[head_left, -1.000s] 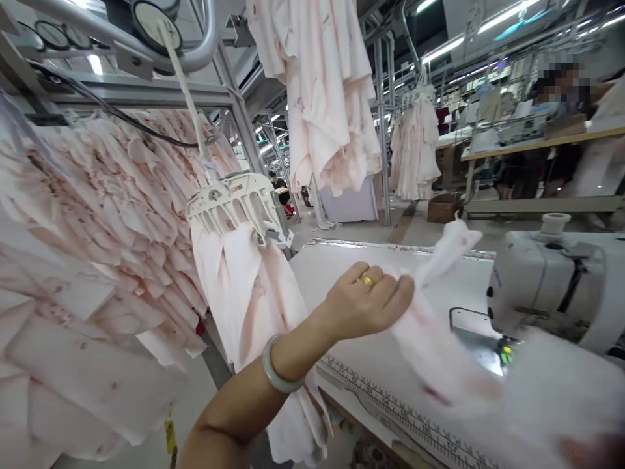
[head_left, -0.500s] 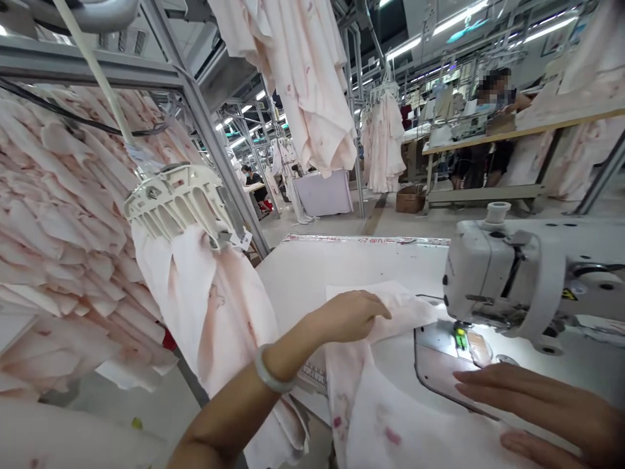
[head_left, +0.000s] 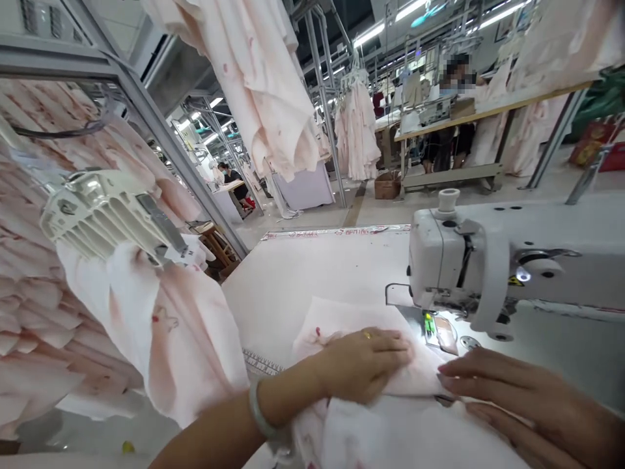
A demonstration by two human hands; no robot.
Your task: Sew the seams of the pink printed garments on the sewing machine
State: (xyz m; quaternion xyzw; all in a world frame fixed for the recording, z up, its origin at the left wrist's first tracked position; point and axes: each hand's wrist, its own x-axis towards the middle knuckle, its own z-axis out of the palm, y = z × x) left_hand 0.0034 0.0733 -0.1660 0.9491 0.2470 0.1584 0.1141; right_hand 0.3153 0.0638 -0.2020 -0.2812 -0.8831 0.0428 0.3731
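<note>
My left hand (head_left: 364, 361) lies flat on a pale pink floral fabric piece (head_left: 336, 317), its fingers stretched toward the sewing machine (head_left: 454, 254). At the fabric's right edge, my right hand (head_left: 527, 394) has its fingers extended and the thumb apart below, fingertips touching the cloth. The lit presser foot (head_left: 430, 324), with a green part, stands just beyond both hands, and the fabric edge lies in front of it. More cloth (head_left: 390, 433) hangs toward me, blurred at the bottom.
A white hanger clamp (head_left: 112, 212) holds a pink garment piece (head_left: 195, 339) on the left. Behind it hang many similar pieces. A printed ruler (head_left: 263, 362) marks the white table (head_left: 317, 260). Another person (head_left: 454, 85) sits at a far bench (head_left: 488, 120).
My left hand has moved down and toward me with the fabric, flattening onto it. My right hand now meets the cloth's edge. The view has turned to the right.
</note>
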